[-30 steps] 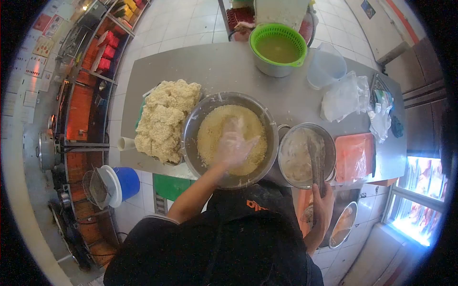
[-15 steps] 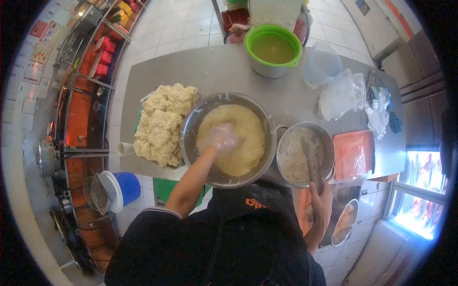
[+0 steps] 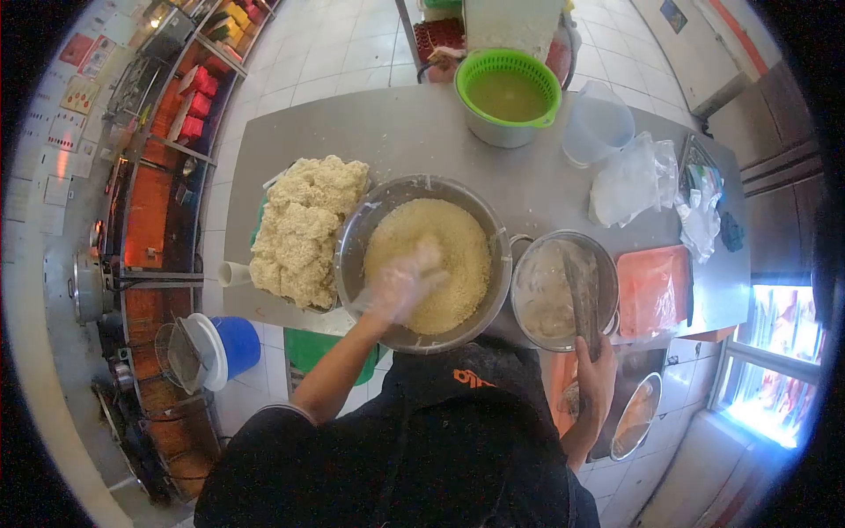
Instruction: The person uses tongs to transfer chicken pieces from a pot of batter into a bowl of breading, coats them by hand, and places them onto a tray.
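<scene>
My left hand (image 3: 400, 283), in a clear plastic glove, is over the big steel bowl (image 3: 350, 304) of pale breadcrumbs (image 3: 458, 264). Motion smears its fingers, and a crumb-coloured lump shows at their tips; I cannot tell whether they grip it. On the right, my right hand (image 3: 596, 374) is closed around the handle end of metal tongs (image 3: 581, 295). Their far end reaches into a steel pot (image 3: 612, 264) of whitish, milky batter (image 3: 541, 295). Left of the bowl, a tray heaped with crumb-coated pieces (image 3: 308, 229) stands close against its rim.
A lime-green strainer (image 3: 554, 110) sits in a pot at the back. Beside it are a translucent jug (image 3: 598, 123) and plastic bags (image 3: 634, 180). An orange tray (image 3: 651, 290) lies right of the batter pot. A blue bucket (image 3: 236, 343) stands below the table's left side.
My left hand has drawn back from the middle of the crumbs toward the bowl's near left side. My right hand still holds the tongs in the pot.
</scene>
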A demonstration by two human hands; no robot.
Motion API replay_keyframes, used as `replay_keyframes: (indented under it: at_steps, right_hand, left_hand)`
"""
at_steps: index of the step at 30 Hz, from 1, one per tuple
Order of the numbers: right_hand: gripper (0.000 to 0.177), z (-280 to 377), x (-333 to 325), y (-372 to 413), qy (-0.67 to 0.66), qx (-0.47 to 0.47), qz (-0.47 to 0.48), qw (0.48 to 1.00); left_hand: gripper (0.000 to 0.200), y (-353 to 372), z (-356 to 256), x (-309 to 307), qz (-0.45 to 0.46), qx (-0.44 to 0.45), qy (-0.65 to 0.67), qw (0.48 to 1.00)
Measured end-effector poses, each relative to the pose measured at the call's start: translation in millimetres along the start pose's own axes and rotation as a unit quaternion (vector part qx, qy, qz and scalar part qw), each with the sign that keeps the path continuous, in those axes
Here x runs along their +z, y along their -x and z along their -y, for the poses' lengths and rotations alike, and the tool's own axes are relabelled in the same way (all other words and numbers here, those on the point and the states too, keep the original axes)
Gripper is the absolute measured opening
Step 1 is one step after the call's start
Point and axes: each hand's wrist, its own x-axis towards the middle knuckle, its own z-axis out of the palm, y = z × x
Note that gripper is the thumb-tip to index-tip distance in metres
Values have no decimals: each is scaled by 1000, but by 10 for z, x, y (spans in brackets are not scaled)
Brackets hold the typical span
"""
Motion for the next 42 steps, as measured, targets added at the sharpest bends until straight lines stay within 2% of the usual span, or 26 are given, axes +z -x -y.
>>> replay_keyframes:
  at_steps: [1, 4, 7, 10, 12, 14, 15, 17, 19, 22, 25, 27, 28, 29, 30, 32, 34, 37, 39, 42]
  right_hand:
    - [62, 0, 8, -1, 9, 4, -8, 1000]
    - [61, -34, 5, -14, -20, -1, 2, 1000]
    - [62, 16, -26, 10, -16, 5, 21, 1000]
    - [67, 76, -37, -9, -2, 55, 62, 997]
    - [66, 183, -68, 5, 5, 58, 56, 997]
    - [65, 124, -39, 5, -2, 38, 29, 999]
    - [65, -31, 30, -17, -9, 14, 8, 1000]
    - [64, -98, 51, 1, -9, -6, -9, 1000]
    - [64, 14, 18, 14, 2, -2, -5, 1000]
    - [62, -23, 16, -1, -4, 0, 2, 1000]
    - [61, -54, 17, 36, -15, -8, -39, 999]
    - [61, 35, -56, 25, -25, 9, -5, 1000]
    - [61, 50, -88, 64, -26, 19, 20, 999]
    - [60, 18, -63, 93, -9, 10, 7, 1000]
    - [59, -14, -13, 99, 5, 0, -9, 1000]
    - [59, -78, 46, 63, 11, -9, -21, 1000]
    - [58, -111, 54, 54, -9, 5, -15, 1000]
    - [60, 157, -70, 82, 15, -12, -2, 1000]
    - [61, 140, -62, 89, 21, -7, -10, 1000]
    - [60, 57, -3, 68, 20, -19, -34, 999]
  left_hand:
    - [81, 122, 88, 139, 27, 67, 3, 997]
    - [95, 428, -77, 328, -68, -11, -175, 982]
    - [97, 444, -328, 479, 101, -177, -195, 959]
    - [101, 346, -558, 143, 257, -223, -23, 940]
    - [91, 380, -480, 102, 173, -194, 31, 965]
    - [86, 274, -185, 260, 56, -120, 32, 991]
    - [86, 145, 196, 565, -20, -65, 10, 998]
    - [85, 102, 276, 657, -110, 11, -87, 990]
    - [82, 89, -125, 397, -135, 52, -234, 961]
    - [89, 85, 118, 753, -77, 28, -272, 959]
    - [90, 112, -70, 582, -3, -58, -264, 963]
    - [95, 51, -147, 273, 242, -70, -242, 937]
    - [96, 105, -114, 277, 255, -76, -226, 937]
    - [96, 162, -82, 281, 268, -82, -211, 936]
    - [94, 195, -58, 336, 165, -79, -200, 963]
    - [87, 268, -88, 428, -18, -8, -208, 978]
    - [78, 333, -359, 397, -164, 135, -244, 946]
    - [60, 210, -316, 776, 26, 257, -292, 921]
    - [52, 158, -65, 1180, 72, 189, -240, 950]
    - [46, 104, -154, 1052, 168, 94, -115, 975]
